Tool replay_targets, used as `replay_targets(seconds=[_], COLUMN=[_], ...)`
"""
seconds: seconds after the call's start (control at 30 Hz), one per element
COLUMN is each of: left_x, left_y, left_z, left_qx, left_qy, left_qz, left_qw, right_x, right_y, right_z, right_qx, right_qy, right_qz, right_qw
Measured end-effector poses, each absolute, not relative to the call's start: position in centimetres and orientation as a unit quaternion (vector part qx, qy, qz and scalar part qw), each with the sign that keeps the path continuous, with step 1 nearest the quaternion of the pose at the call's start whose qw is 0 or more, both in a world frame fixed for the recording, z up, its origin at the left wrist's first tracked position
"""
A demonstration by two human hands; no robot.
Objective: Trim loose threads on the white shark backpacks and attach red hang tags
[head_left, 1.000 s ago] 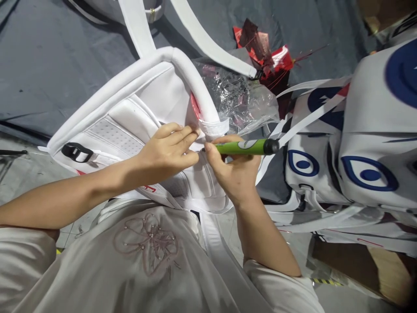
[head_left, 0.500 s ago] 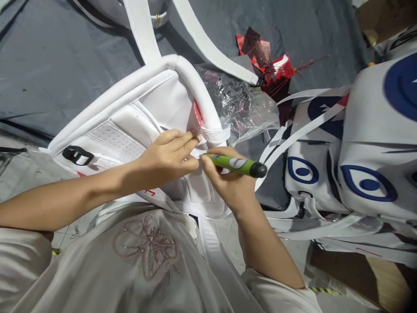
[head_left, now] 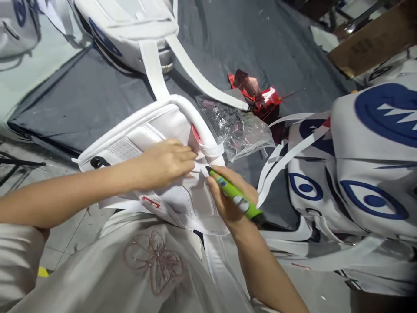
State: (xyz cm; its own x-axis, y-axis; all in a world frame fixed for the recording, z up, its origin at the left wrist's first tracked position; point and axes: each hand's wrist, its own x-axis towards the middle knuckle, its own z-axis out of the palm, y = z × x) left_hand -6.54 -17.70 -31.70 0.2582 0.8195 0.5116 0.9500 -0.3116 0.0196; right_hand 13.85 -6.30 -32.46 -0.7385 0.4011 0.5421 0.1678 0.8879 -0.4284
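The white bag (head_left: 156, 143) lies on its side in front of the person, half on the grey cloth (head_left: 97, 87) and half over the lap; the left hand (head_left: 163, 163) presses flat on the bag near its top end, with its fingers bent and pinching a thin white strap (head_left: 199, 166) that comes off the bag; the right hand (head_left: 228, 195) is closed around a green pen (head_left: 234, 194), held like a pencil; the pen's dark tip touches, or almost touches, the strap right beside the left fingertips, at the end of the bag next to its thick padded rim (head_left: 195, 117); the pen lies slanted, its tip pointing up toward the bag and the left hand, its back end pointing down and away from the bag toward the person's right; so the spot on the strap sits just ahead of the pen tip, and both hands are close to it, the left one on it and the right one just beside it; past the bag's rim lies a crinkly clear plastic wrap (head_left: 234, 126), and past that some red scraps (head_left: 257, 93); another white bag (head_left: 130, 30) lies further up the cloth, and a heap of white bags with blue eyes (head_left: 358, 182) sits to the right of the bag.
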Motion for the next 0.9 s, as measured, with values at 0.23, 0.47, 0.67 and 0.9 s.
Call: replay_targets(seconds=[0.23, 0.47, 0.67, 0.9], left_x=[-10.5, -10.8, -11.2, -10.5], left_y=[-14.5, -11.1, -11.3, -12.1], left_z=[-26.2, -28.2, -29.1, -29.4], left_qx=[-0.729, -0.698, -0.708, -0.694], left_qy=[-0.670, -0.714, -0.701, -0.711], left_qz=[-0.108, 0.022, 0.031, 0.041], left_qw=[0.086, 0.048, 0.079, 0.105], right_x=[11.6, 9.9, 10.5, 8.1], right_y=[-8.0, -9.8, -8.1, -5.8], right_z=[-35.3, -36.3, -35.8, -34.9], right_qx=[-0.043, -0.011, -0.010, -0.289], right_qy=[-0.901, -0.891, -0.911, -0.925], right_qz=[0.096, 0.172, 0.146, -0.044], right_qw=[0.420, 0.420, 0.386, 0.241])
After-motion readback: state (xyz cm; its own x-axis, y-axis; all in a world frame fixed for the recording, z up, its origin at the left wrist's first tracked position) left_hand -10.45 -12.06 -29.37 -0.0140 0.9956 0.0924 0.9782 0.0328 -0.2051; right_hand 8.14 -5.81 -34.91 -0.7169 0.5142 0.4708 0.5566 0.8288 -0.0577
